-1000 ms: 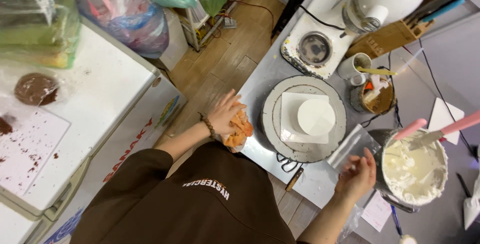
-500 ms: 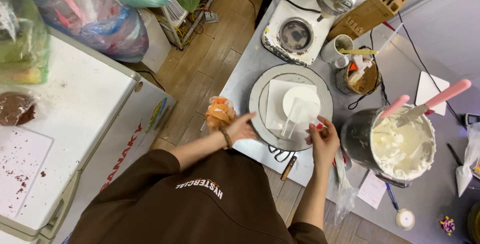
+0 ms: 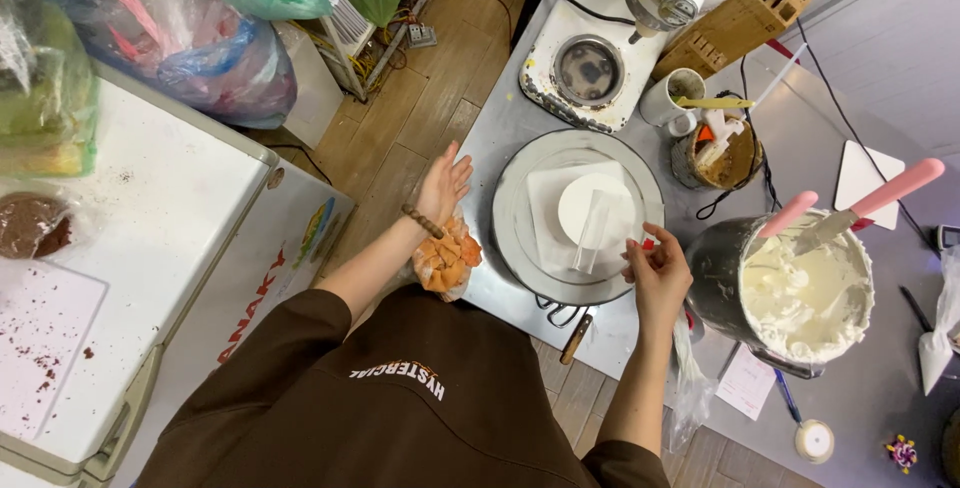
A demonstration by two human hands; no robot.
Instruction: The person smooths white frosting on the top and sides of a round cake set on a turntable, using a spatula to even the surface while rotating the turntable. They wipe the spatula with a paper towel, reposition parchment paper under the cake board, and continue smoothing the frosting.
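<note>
A small round white cake (image 3: 590, 200) sits on a white paper square on a grey turntable (image 3: 520, 238) on the steel table. My right hand (image 3: 657, 270) is at the turntable's right rim, fingers pinched on a clear plastic strip (image 3: 592, 236) that stands against the cake's near side. My left hand (image 3: 445, 184) is flat and open at the table's left edge, just left of the turntable, holding nothing. An orange cloth (image 3: 447, 258) lies under that wrist.
A metal bowl of white cream (image 3: 805, 293) holding two pink-handled tools stands right of the turntable. Behind are a stand mixer (image 3: 600, 58), a cup (image 3: 672, 100), a brown bowl (image 3: 727, 155) and a knife block (image 3: 735, 23). A white chest freezer (image 3: 150, 238) is on the left.
My right hand has come from beside the cream bowl to the cake with the clear strip. My left hand has left the orange cloth and spread open beside the turntable.
</note>
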